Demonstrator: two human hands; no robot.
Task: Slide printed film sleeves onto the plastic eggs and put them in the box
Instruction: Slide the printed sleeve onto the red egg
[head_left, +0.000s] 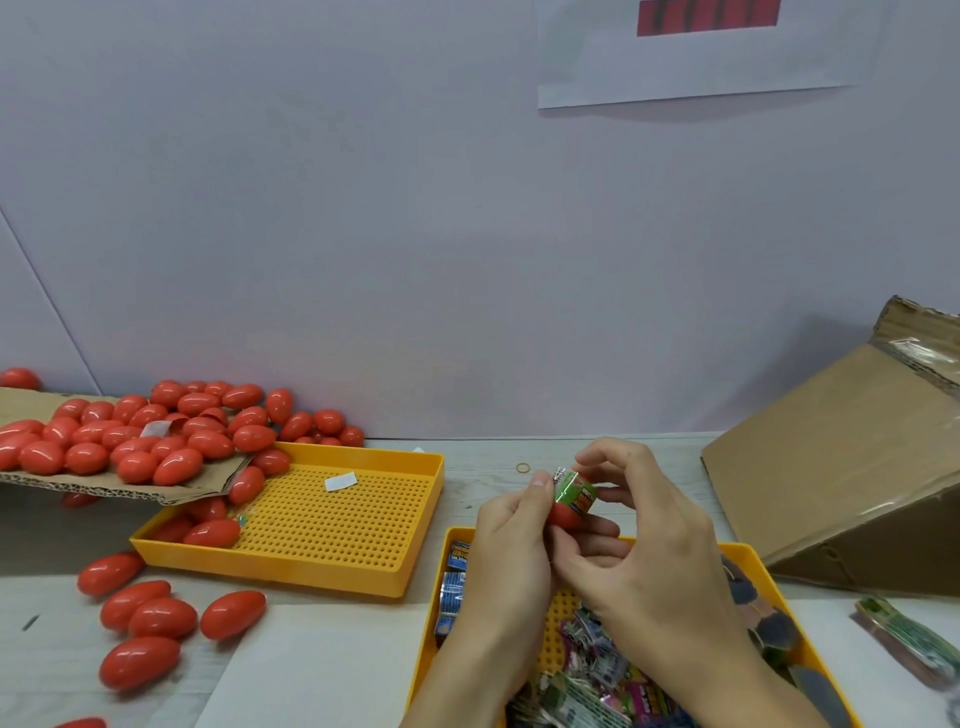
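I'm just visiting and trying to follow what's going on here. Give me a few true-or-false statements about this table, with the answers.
1. Both hands, left hand and right hand, hold one red egg with a green printed sleeve partly on it. True.
2. The loose eggs on the left are blue. False: the pile of eggs is red.
3. The far yellow tray is packed full of eggs. False: only a few lie at its left end.
4. The near yellow tray under the hands holds printed sleeves. True.
5. A cardboard box stands to the right. True.
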